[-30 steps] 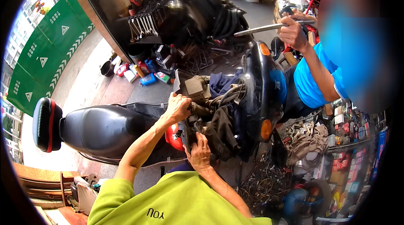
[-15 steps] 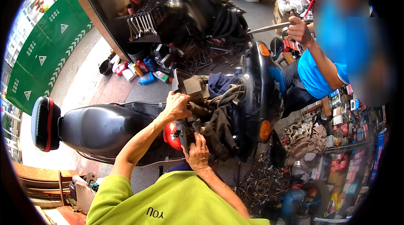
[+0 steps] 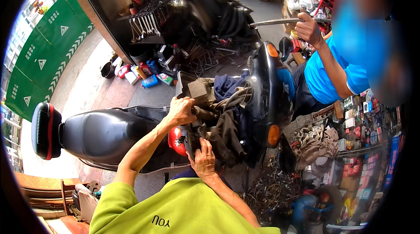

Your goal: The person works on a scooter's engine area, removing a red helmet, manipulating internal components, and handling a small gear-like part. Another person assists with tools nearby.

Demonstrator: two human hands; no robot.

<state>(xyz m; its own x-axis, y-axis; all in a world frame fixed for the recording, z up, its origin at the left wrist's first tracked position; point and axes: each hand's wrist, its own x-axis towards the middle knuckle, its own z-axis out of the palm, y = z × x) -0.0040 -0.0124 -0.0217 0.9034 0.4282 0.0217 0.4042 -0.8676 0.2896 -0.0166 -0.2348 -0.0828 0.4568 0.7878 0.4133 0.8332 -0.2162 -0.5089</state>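
A black scooter (image 3: 105, 131) stretches across the middle, its seat to the left and its dark front with orange lamps to the right. My left hand (image 3: 181, 110) is closed at the scooter's exposed middle part, beside a grey box-like piece (image 3: 201, 90); what lies inside its grip is hidden. Nearer to me, my right hand (image 3: 204, 158) pinches the lower edge of a dark panel (image 3: 190, 140), thumb on one side and fingers on the other. A shiny red rounded thing (image 3: 176, 141) sits just left of that panel. Dark cloths (image 3: 228, 135) and cables hang to the right.
Across the scooter's front, a person in a blue shirt (image 3: 323, 76) holds a long metal bar (image 3: 280, 22). Wrenches (image 3: 144, 25), tyres (image 3: 218, 8) and bottles (image 3: 150, 81) stand at the back. A wire heap (image 3: 271, 186) and stocked shelves (image 3: 367, 146) lie right.
The other person's metal bar has swung up closer to level, its tip now higher. The view has shifted slightly. My hands keep nearly the same hold.
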